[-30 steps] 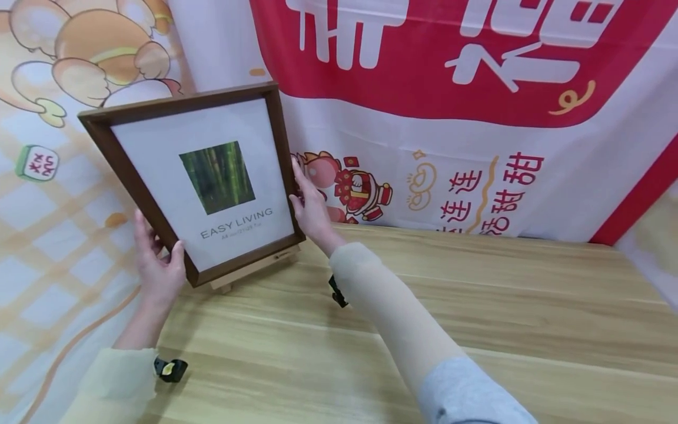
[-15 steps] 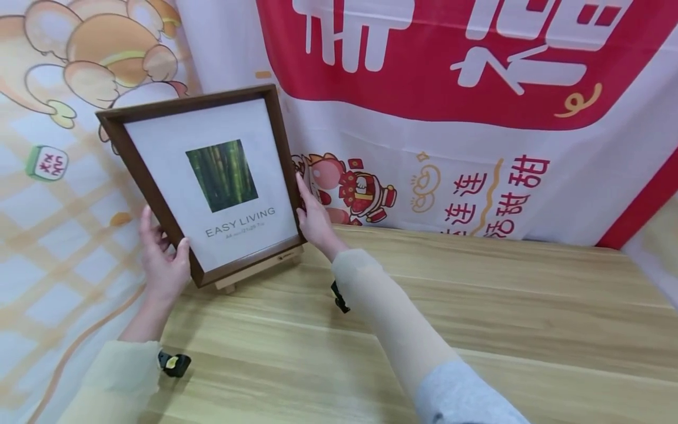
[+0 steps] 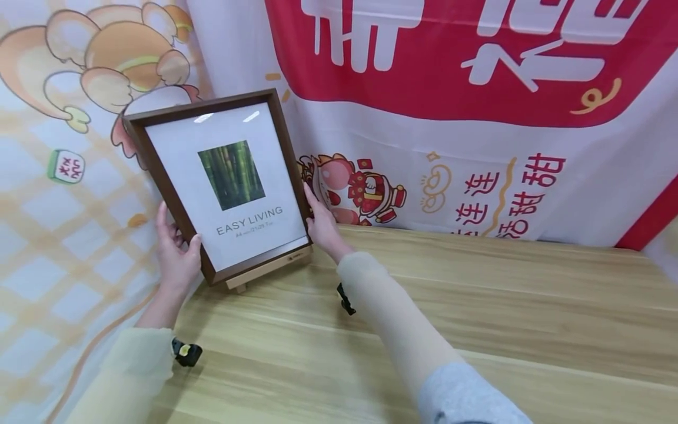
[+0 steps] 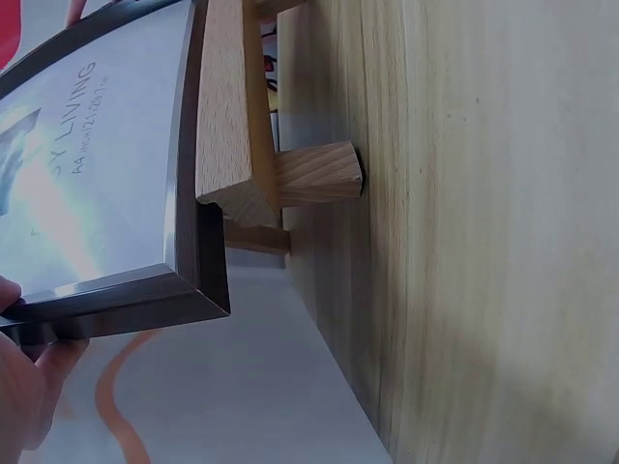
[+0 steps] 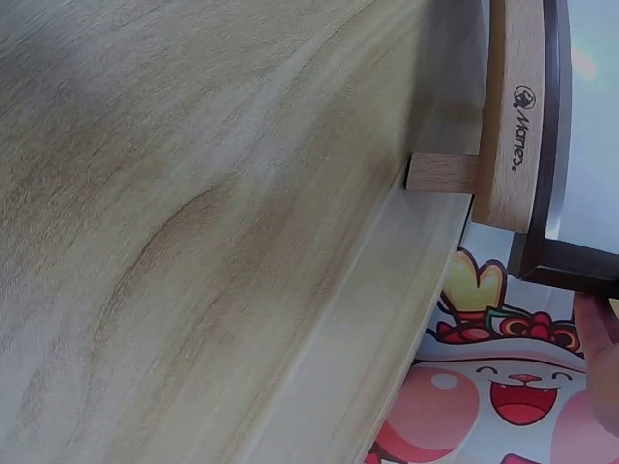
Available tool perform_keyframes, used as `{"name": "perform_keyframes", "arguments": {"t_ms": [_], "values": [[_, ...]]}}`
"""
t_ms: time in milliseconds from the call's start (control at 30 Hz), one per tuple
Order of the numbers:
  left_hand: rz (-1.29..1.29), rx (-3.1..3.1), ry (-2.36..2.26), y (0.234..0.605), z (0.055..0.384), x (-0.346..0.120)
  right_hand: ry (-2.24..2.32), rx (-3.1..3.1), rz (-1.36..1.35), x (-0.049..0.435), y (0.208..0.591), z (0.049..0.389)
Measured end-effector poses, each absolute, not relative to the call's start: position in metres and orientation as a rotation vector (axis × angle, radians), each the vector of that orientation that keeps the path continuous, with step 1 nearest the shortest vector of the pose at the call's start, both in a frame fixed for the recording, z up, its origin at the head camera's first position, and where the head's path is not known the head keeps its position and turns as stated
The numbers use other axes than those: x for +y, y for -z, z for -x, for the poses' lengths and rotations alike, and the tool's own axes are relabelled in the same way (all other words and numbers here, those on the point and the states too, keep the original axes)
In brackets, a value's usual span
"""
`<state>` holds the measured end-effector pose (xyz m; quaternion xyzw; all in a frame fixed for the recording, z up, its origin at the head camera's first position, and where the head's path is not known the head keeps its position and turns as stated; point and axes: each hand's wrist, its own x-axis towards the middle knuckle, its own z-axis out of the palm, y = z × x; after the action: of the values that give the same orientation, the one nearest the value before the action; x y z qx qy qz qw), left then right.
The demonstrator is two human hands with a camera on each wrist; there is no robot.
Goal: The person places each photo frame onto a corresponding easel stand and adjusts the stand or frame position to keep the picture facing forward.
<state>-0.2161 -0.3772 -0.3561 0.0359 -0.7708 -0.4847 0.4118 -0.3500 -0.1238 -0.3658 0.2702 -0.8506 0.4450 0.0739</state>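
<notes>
A picture frame (image 3: pixel 212 269) with a dark brown border and a bamboo photo over the words EASY LIVING leans back on a small wooden easel (image 3: pixel 270 268). My left hand (image 3: pixel 177 253) grips its lower left side, thumb at the front edge and fingers reaching behind. On the opposite side, my right hand (image 3: pixel 324 228) holds the lower right edge, some fingers hidden behind it. In the left wrist view, the lower corner of the frame overhangs the end of the easel ledge (image 4: pixel 227 106). The right wrist view shows the ledge (image 5: pixel 513 116) with a printed logo, its foot on the table.
The wood-grain table (image 3: pixel 477 318) extends right and toward me. Behind it hangs a white and red printed cloth (image 3: pixel 371 135); a checked cartoon cloth (image 3: pixel 79 235) borders the left side, close to my left arm. Each wrist wears a black device (image 3: pixel 188 353).
The frame's left side has swung inward to the right with my left hand, and light reflections now show on its glass. The right hand stays on its edge; the whole view has shifted slightly.
</notes>
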Motion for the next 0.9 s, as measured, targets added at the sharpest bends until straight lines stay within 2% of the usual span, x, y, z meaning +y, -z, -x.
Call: {"name": "perform_keyframes", "arguments": {"t_ms": [633,900], "values": [[-0.134,-2.006,1.289,0.353,0.228,-0.382,-1.355,-2.589,-0.8,-0.116,0.37,0.353],[-0.244,-2.068,1.345,0.363,0.211,-0.383,-1.517,-2.598,-0.844,-0.112,0.385,0.348]]}}
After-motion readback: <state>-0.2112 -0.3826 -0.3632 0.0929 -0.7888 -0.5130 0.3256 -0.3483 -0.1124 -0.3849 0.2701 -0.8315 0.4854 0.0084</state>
